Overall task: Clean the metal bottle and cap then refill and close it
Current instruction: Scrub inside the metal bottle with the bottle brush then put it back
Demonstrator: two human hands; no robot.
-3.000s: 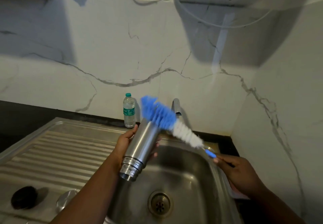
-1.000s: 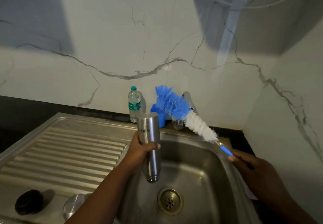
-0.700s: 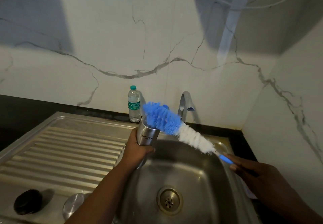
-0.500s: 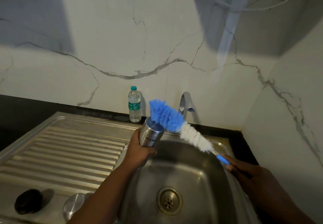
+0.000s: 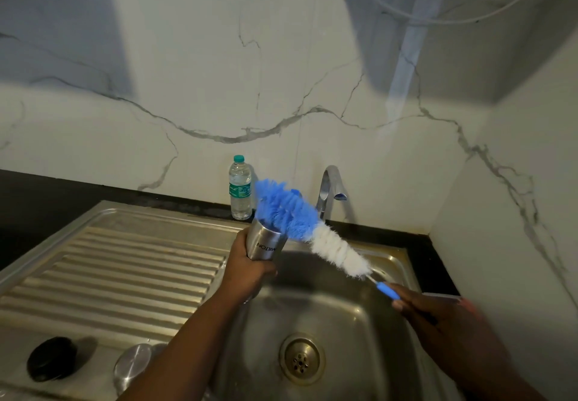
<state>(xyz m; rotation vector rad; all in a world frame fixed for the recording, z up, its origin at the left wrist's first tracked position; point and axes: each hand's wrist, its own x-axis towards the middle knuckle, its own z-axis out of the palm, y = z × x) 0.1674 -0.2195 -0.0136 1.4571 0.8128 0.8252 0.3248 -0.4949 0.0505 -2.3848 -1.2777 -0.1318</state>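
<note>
My left hand (image 5: pixel 247 267) grips the metal bottle (image 5: pixel 265 242) upside down over the sink basin, its flat base pointing up and away; its mouth is hidden behind my hand. My right hand (image 5: pixel 438 316) holds the blue handle of a bottle brush (image 5: pixel 312 231). The brush's blue bristle end presses against the bottle's base, and its white bristles trail toward my right hand. The round metal cap (image 5: pixel 134 366) lies on the drainboard at the lower left, partly behind my left forearm.
The steel sink basin (image 5: pixel 353 316) with its drain (image 5: pixel 301 359) lies below my hands. The tap (image 5: pixel 328 191) rises behind it. A small plastic water bottle (image 5: pixel 240 188) stands at the wall. A black round object (image 5: pixel 51 358) sits on the ribbed drainboard (image 5: pixel 109 269).
My left hand tilted the upturned bottle's base away from me. The brush came down from above the bottle onto its base and keeps rubbing there.
</note>
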